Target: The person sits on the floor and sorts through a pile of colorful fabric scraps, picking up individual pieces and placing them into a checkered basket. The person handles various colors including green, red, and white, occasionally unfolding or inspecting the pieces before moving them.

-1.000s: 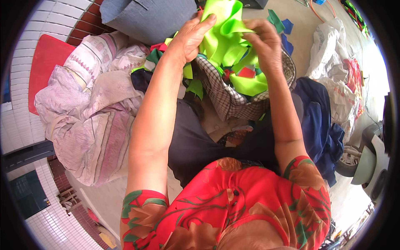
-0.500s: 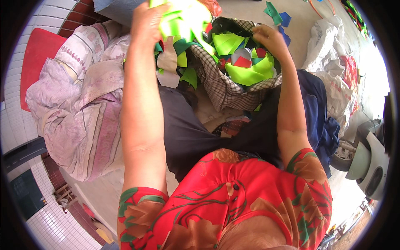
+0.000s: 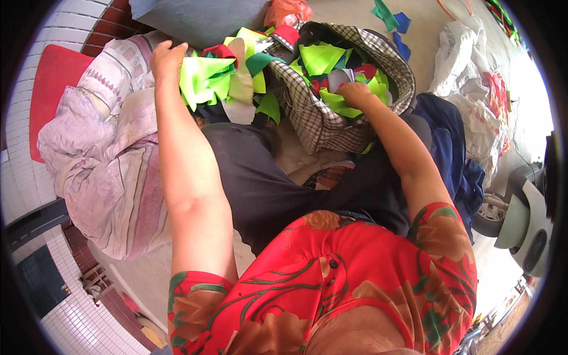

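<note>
Left hand (image 3: 167,59) clutches neon-green fabric scraps (image 3: 204,80) upper left, while right hand (image 3: 354,93) grips scraps inside checked bag (image 3: 331,127) at upper centre.

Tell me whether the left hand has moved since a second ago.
Yes. The left hand has swung to the person's left, away from the checked bag, carrying neon green fabric scraps toward the pale pink bundle.

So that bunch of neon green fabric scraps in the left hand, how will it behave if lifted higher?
The neon green fabric scraps look floppy: they crumple and droop below the left hand. Probably light, since a loose grip carries them. Loose pieces may slip out, as they hang separately near the checked cloth bag.
</note>
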